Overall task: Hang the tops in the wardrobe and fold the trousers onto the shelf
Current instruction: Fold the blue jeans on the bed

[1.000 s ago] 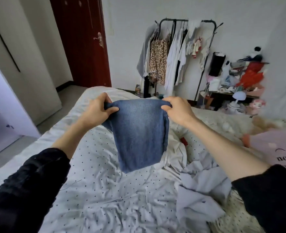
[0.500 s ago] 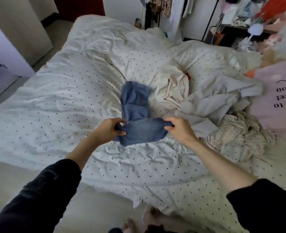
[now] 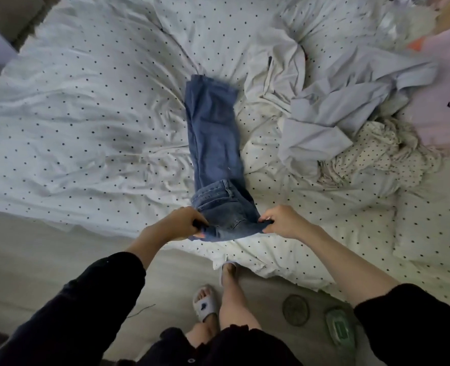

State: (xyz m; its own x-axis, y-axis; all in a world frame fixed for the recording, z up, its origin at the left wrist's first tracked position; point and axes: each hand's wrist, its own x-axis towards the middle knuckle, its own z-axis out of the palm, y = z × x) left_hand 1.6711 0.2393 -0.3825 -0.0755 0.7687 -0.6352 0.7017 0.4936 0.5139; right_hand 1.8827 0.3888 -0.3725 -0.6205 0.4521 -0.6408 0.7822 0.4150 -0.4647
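hands: left (image 3: 177,224), right (image 3: 279,220) | grip jeans (image 3: 214,143) waist | on bed (image 3: 86,101)

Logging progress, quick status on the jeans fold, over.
Left hand and right hand grip jeans at waistband. Legs laid out on bed. Blue shirt beside, not blocking.

The blue jeans (image 3: 214,143), which a second ago hang folded in the air between both hands, now lie stretched out lengthwise on the dotted duvet (image 3: 86,101), legs pointing away from the person. Half a second ago they are still bunched, with only a short length on the bed. The left hand (image 3: 177,224) and right hand (image 3: 279,220) have come down and back to the near edge of the bed, each gripping a side of the waistband, now pulled out to its full width.
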